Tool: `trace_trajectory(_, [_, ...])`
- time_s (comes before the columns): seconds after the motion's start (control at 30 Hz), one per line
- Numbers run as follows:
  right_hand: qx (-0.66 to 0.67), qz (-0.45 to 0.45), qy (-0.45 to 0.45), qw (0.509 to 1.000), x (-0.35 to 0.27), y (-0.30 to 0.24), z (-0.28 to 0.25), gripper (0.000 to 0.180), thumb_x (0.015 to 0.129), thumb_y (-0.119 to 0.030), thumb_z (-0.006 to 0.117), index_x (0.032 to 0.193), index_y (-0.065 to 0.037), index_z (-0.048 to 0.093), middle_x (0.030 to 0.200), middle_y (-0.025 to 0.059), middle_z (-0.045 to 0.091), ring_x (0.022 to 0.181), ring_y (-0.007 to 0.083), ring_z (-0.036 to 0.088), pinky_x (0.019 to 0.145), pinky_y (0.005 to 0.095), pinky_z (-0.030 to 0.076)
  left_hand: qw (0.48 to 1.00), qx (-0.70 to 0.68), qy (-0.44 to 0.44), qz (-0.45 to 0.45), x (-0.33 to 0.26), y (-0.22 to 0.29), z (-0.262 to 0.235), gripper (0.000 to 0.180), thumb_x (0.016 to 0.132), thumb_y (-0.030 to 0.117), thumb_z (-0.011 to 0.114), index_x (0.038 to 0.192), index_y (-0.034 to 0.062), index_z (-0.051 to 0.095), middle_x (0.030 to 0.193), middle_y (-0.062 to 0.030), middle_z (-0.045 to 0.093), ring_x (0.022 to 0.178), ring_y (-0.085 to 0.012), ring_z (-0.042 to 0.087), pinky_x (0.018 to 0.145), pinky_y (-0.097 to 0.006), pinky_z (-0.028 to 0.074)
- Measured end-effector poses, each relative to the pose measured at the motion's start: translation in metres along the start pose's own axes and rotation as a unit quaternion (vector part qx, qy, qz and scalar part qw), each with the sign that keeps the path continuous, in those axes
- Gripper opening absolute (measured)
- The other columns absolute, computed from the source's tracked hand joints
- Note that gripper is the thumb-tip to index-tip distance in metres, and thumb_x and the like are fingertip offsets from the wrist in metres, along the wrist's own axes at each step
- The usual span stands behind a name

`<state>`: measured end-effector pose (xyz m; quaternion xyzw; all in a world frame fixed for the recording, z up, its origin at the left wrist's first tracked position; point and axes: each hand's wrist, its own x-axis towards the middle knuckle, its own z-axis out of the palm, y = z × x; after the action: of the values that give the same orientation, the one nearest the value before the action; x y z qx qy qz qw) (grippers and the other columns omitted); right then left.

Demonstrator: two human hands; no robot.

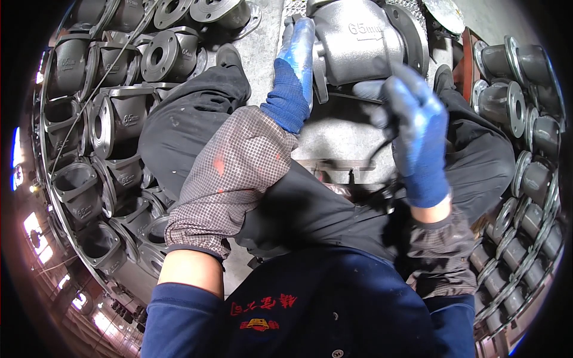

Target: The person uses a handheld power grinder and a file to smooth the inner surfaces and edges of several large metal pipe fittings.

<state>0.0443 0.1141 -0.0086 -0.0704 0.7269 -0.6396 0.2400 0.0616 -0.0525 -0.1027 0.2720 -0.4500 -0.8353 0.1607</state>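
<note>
A grey cast-metal valve body (pixel 361 45) with round flanges lies on its side in front of me. My left hand (pixel 296 51), in a blue work glove, lies along the casting's left end. Its fingers are stretched out and close to the metal, not wrapped round it. My right hand (pixel 412 110), also in a blue glove, is raised before the casting's lower right side. Motion smears its fingers. A dark curved cord or hose (pixel 377 154) hangs beside that hand; whether the hand holds it cannot be made out.
Stacks of similar grey flanged castings (pixel 122 119) stand on my left. More castings (pixel 501 107) are piled on my right. A pale round disc (pixel 444 15) sits beyond the valve body. My spread legs (pixel 191 113) flank the work spot.
</note>
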Motion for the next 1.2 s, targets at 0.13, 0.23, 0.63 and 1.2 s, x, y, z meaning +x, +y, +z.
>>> trace_trajectory(0.13, [-0.301, -0.234, -0.053, 0.923, 0.04, -0.024, -0.063, 0.042, 0.097, -0.03, 0.037, 0.117, 0.001, 0.057, 0.096, 0.006, 0.068, 0.057, 0.0018, 0.047, 0.046, 0.015, 0.036, 0.951, 0.308, 0.038, 0.014, 0.0, 0.009, 0.011, 0.07, 0.081, 0.036, 0.056, 0.134, -0.0018, 0.032, 0.113, -0.0275, 0.053, 0.095, -0.0353, 0.06, 0.075, -0.045, 0.052])
trace_trajectory(0.23, [-0.157, -0.15, -0.03, 0.976, 0.057, -0.032, -0.081, 0.034, 0.093, -0.032, 0.047, 0.115, -0.01, 0.062, 0.091, 0.0021, 0.069, 0.054, -0.0004, 0.047, 0.041, 0.0139, 0.031, 0.862, 0.479, 0.074, 0.146, 0.001, 0.001, 0.011, 0.055, 0.082, 0.021, 0.056, 0.128, -0.0048, 0.04, 0.098, -0.0204, 0.06, 0.084, -0.0277, 0.063, 0.075, -0.037, 0.052])
trace_trajectory(0.63, [-0.024, 0.03, 0.076, 0.996, 0.131, 0.025, -0.105, 0.033, 0.09, -0.029, 0.05, 0.113, -0.008, 0.063, 0.087, 0.005, 0.069, 0.057, 0.0017, 0.045, 0.046, 0.0162, 0.029, 0.843, 0.527, 0.107, 0.022, -0.028, -0.01, 0.002, 0.059, 0.079, 0.014, 0.063, 0.132, -0.0008, 0.039, 0.087, -0.013, 0.061, 0.071, -0.0203, 0.061, 0.068, -0.03, 0.05])
trace_trajectory(1.2, [-0.084, -0.058, -0.082, 0.991, 0.156, 0.068, -0.094, 0.034, 0.09, -0.019, 0.051, 0.117, 0.002, 0.055, 0.098, 0.01, 0.064, 0.084, 0.0154, 0.062, 0.073, 0.0272, 0.05, 0.997, 0.069, 0.008, -0.032, -0.017, 0.044, 0.041, 0.045, 0.094, 0.035, 0.046, 0.127, 0.0048, 0.048, 0.122, -0.0078, 0.053, 0.11, -0.0184, 0.053, 0.094, -0.033, 0.044])
